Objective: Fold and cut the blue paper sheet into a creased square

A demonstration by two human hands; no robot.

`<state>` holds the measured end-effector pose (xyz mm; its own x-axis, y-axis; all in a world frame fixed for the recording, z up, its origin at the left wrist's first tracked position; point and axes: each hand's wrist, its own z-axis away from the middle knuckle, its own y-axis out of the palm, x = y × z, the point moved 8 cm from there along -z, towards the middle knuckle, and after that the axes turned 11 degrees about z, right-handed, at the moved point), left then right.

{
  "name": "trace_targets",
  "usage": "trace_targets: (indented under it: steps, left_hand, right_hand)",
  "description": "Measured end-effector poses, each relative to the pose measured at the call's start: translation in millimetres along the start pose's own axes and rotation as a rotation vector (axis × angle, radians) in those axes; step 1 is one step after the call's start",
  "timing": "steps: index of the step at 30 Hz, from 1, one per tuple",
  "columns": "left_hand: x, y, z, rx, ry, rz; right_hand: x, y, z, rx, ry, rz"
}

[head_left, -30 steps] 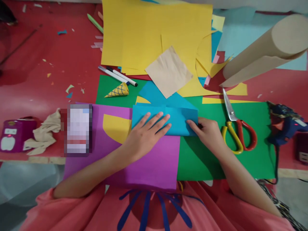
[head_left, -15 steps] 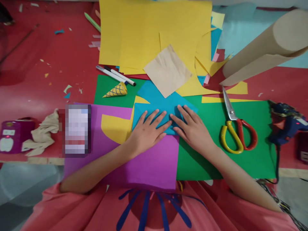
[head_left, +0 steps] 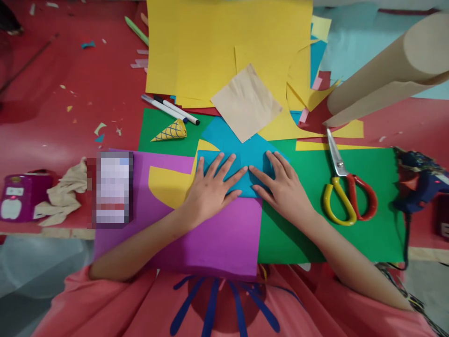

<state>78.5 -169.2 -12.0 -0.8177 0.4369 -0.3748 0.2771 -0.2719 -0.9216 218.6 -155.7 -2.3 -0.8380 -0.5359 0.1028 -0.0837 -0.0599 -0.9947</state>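
Both the left hand (head_left: 210, 187) and right hand (head_left: 280, 187) are pressing flat, fingers spread (grasping nothing), on the folded blue paper (head_left: 245, 161); scissors (head_left: 345, 187) are lying untouched at three o'clock.

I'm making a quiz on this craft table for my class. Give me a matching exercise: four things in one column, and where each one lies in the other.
Things:
1. scissors
2. blue folded paper
3. paper cone
4. brown paper square

Places:
A. on the yellow sheets
B. under the left hand and right hand
C. on the green sheet, right of the hands
D. on the green sheet, just below the two pens

Pairs: 1-C, 2-B, 3-D, 4-A
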Motion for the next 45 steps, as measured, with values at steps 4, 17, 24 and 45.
trace_targets:
  steps: [4, 17, 24, 45]
  left_hand:
    - [-0.2, 0.8, -0.7, 0.015, 0.0, -0.013]
    - [-1.1, 1.2, -2.7, 0.013, 0.0, -0.023]
    - [-0.4, 0.8, -3.6, 0.01, -0.016, -0.011]
    - [0.1, 4.4, -5.2, 0.017, -0.033, -0.032]
  right_hand:
    - [-0.4, -2.0, -1.5, -0.009, -0.014, 0.021]
    - [-1.3, -2.1, -2.1, -0.016, -0.034, 0.04]
    - [-2.1, -1.4, -3.2, -0.007, -0.028, 0.034]
    - [-4.7, 4.8, -4.7, -0.006, -0.015, 0.017]
